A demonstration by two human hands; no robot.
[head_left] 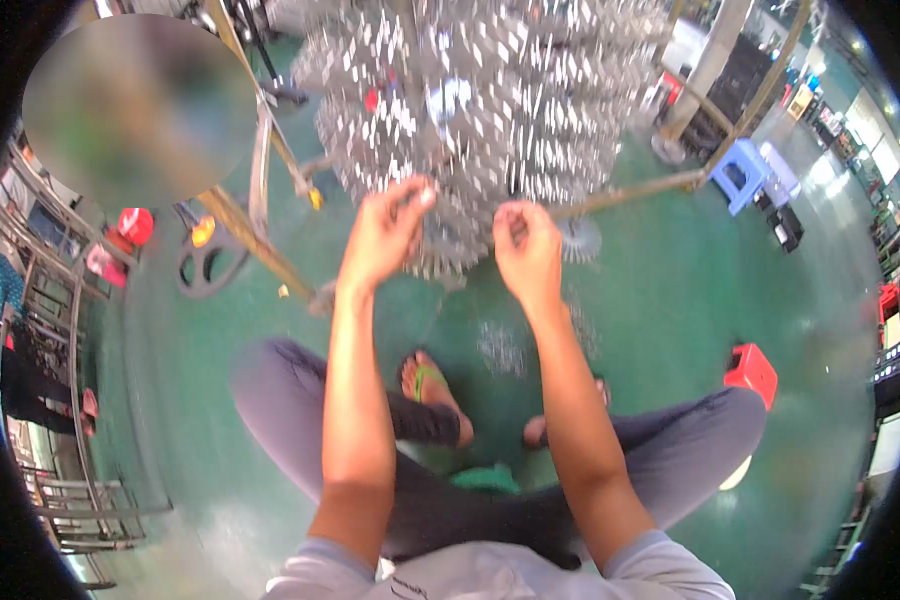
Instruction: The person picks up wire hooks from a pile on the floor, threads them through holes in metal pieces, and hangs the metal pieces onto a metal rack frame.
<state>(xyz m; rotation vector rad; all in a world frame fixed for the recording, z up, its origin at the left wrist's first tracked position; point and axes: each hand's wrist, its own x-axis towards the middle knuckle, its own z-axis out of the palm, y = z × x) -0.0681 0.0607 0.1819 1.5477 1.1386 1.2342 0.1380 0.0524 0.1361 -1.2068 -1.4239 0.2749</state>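
Note:
A tall cluster of shiny small metal pieces [470, 110] hangs in dense rows in front of me, too blurred to name by kind. My left hand [382, 235] is raised at its lower left part, thumb and forefinger nearly together, a pale glint at the fingertips. To the right, my right hand [530, 250] is closed in a pinch beside the lowest rows. What either hand holds, if anything, is too small to make out. The two hands are apart, with the lower pieces showing between them.
A wooden frame bar [260, 245] runs on the left, another bar [630, 196] on the right. A blue stool [740, 175] and a red stool [752, 374] stand on the right. Left are a grey wheel [213, 268] and metal racks [75, 400]; a person's legs [35, 385] show there.

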